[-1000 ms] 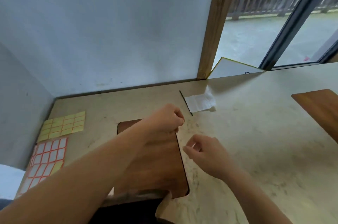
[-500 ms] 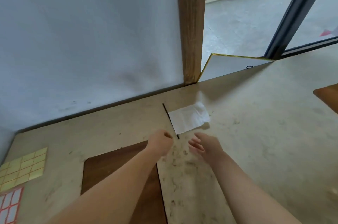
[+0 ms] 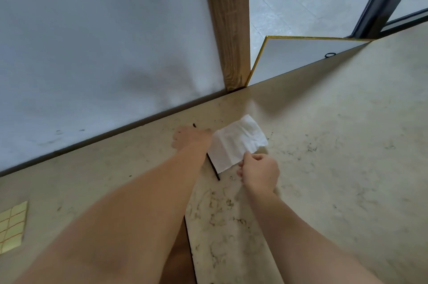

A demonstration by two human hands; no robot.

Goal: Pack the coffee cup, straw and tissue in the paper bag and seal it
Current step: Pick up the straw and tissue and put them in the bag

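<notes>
A white tissue (image 3: 238,142) lies flat on the beige marbled table (image 3: 335,156), near the wall. My right hand (image 3: 260,171) pinches its near edge between thumb and fingers. A thin black straw (image 3: 213,168) lies along the tissue's left side. My left hand (image 3: 191,139) rests over the straw's far part with the fingers curled down on it, and the straw's far tip pokes out beyond the knuckles. The coffee cup and the paper bag are out of view.
A grey wall (image 3: 92,52) and a wooden post (image 3: 227,29) close off the table's far side. A gold-edged panel (image 3: 301,56) leans behind the post. A yellow sticker sheet (image 3: 11,225) lies at the far left, and a dark wooden inlay (image 3: 178,258) sits under my left forearm.
Both hands have reached forward from the wooden inlay to the straw and tissue. My left hand now covers the straw and my right hand has taken the tissue's edge. The view has tilted closer.
</notes>
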